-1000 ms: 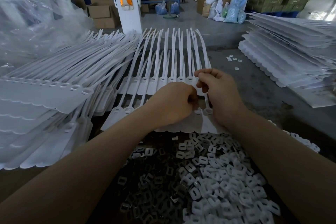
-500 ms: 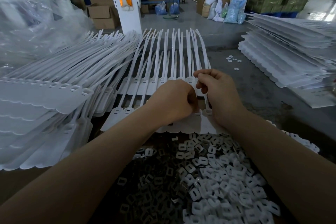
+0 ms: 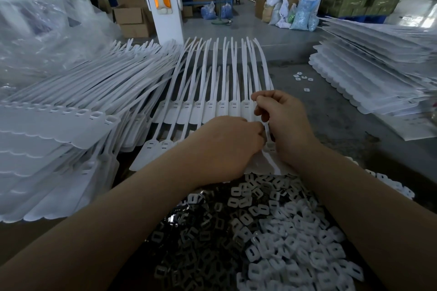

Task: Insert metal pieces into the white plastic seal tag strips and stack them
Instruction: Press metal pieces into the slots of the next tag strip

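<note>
left hand (image 3: 224,146): lies knuckles up on the near strip, fingers curled under; it seems to pinch something small at the fingertips, but they are hidden, so i cannot tell what it holds.
right hand (image 3: 287,125): fingers bent, thumb and forefinger pinch the thin tail of the rightmost tag; the hand touches the left hand.
near strip (image 3: 160,151): white row of joined tags, flat on the table in front of the hands, tails pointing away; its right part is under both hands.
far strip (image 3: 210,111): second white row just behind the near one, tails fanned upward.
left stack (image 3: 54,130): many white strips piled at the left, tails pointing to upper right.
right stack (image 3: 369,73): white strips piled at the right, well apart from the hands.
pieces (image 3: 272,243): heap of small square parts with a slot, near the person, between the forearms; white ones at the right, dark shiny ones at the left.
table (image 3: 331,125): grey, a few loose white pieces lie on it near the right stack.
</note>
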Tool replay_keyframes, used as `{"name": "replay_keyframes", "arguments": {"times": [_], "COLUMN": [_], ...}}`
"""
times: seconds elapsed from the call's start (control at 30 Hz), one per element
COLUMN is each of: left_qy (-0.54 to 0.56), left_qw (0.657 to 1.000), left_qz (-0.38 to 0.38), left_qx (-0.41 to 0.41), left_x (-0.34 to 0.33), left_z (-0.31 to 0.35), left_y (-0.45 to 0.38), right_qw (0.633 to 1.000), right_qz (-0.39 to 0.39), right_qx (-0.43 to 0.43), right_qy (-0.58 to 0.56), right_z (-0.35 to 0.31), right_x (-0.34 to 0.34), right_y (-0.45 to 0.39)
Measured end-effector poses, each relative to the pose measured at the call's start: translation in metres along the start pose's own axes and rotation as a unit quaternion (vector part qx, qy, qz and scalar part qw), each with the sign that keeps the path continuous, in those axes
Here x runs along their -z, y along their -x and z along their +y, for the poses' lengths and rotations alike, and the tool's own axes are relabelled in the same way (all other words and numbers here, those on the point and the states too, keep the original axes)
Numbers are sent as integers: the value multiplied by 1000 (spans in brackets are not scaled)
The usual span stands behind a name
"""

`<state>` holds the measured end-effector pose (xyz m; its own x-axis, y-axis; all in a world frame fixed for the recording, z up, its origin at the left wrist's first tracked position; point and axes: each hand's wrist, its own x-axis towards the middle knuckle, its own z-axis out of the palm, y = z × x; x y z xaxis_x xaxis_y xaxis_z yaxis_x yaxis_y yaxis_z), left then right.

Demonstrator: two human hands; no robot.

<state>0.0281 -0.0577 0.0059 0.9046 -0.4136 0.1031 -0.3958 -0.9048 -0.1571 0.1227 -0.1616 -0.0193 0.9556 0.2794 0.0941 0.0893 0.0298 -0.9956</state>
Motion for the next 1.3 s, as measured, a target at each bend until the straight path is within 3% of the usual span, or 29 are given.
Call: {"name": "replay_keyframes", "arguments": {"times": [0.13,0.23,0.33,0.4,0.53,0.67,0.83,1.07,1.2,1.3], "left_qy": [-7,158,335,386,383,297,237,252,313,415], "left_qw": [1000,983,934,912,904,921,939,938,918,876], "left_qz": [-4,-44,-52,-42,-114,-191,-179,-183,-179,-116], "left_qx": [11,77,116,133,150,166,174,153,167,217], "left_x": [-1,4,15,23,32,26,22,23,25,27], "left_z": [2,-16,-37,-51,-59,-47,-41,-36,-40,-47], "left_y": [-1,5,16,27,40,32,29,28,28,29], "right_qw": [1000,1000,1000,1000,1000,1000,1000,1000,1000,998], "right_qz": [-5,-5,-3,-3,-3,-3,0,-1,-7,-28], "right_qx": [-3,-7,-7,-6,-11,-15,-17,-17,-1,48], "right_qy": [-10,5,9,5,7,8,3,-1,4,30], "right_z": [-1,0,1,0,-1,0,0,1,1,0], "right_x": [0,1,2,2,3,3,3,4,4,2], "right_y": [0,0,-1,-1,-1,0,-1,-2,-2,1]}}
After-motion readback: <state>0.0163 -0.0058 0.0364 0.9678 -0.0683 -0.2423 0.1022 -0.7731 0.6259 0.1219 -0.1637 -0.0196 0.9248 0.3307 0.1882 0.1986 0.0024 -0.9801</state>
